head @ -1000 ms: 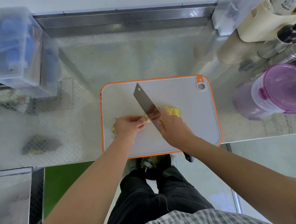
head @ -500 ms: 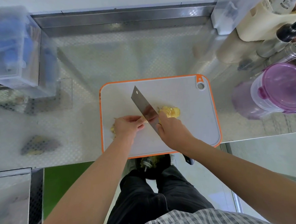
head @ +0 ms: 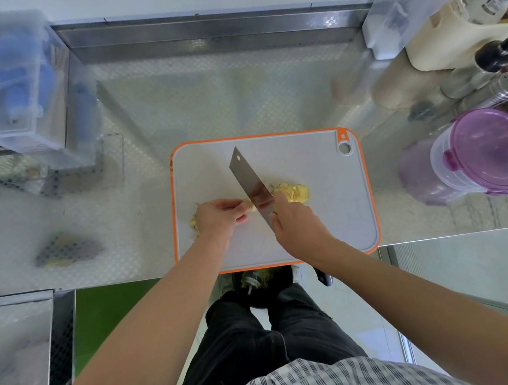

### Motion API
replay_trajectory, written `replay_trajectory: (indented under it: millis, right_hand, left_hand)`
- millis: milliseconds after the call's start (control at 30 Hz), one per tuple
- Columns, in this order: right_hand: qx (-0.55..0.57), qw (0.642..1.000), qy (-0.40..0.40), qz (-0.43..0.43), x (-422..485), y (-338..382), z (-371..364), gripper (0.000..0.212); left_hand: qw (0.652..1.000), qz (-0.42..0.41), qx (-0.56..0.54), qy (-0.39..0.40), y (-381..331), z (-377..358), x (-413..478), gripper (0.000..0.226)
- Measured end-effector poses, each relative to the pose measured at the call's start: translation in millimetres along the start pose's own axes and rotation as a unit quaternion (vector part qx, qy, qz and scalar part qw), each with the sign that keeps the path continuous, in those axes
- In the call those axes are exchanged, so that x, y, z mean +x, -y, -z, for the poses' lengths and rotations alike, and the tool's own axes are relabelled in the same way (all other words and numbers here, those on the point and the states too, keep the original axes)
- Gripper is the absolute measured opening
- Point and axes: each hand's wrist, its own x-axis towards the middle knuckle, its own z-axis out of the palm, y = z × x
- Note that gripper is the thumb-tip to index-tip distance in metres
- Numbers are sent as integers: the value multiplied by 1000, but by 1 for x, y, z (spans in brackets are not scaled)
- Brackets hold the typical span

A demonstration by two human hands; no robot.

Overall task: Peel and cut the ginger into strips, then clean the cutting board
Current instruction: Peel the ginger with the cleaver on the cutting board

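Left of the cutting board (head: 320,163), clear bin (head: 31,123) of blue items (head: 12,68)

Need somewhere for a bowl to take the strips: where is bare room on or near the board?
Widest: the steel counter behind the cutting board, between the clear box and the bottles. On the board, the right part past the ginger slices is bare. Crowded: the middle, with left hand, cleaver and right hand.
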Motion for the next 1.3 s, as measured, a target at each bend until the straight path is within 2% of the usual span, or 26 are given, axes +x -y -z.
replay_trajectory:
  millis: [467, 567, 733, 900, 1133, 1267, 1300]
  right_hand:
    - [8, 999, 0, -31, 28, 10, -21, 9]
    - [25, 999, -7, -20, 27, 5, -20, 15]
    - [62, 997, -43, 12, 21, 0, -5, 12]
    - [30, 999, -27, 25, 9, 1, 1, 17]
    - [-7, 1000, -8, 0, 4, 4, -2, 25]
    - [3, 1000, -1, 6, 10, 4, -3, 8]
    - [6, 1000, 2, 4, 12, 4, -4, 9]
  left_hand:
    - [1000, 23, 9, 14, -4, 1, 1, 19]
    - [1000, 26, 3, 11, -5, 2, 0, 19]
    - [999, 31, -6, 7, -3, 3, 3, 16]
    - [1000, 31, 0, 3, -2, 2, 5, 20]
    - [1000, 27, 3, 7, -3, 3, 3, 16]
    - [999, 33, 11, 6, -3, 3, 4, 18]
    - [999, 35, 10, 7, -3, 4, 5, 19]
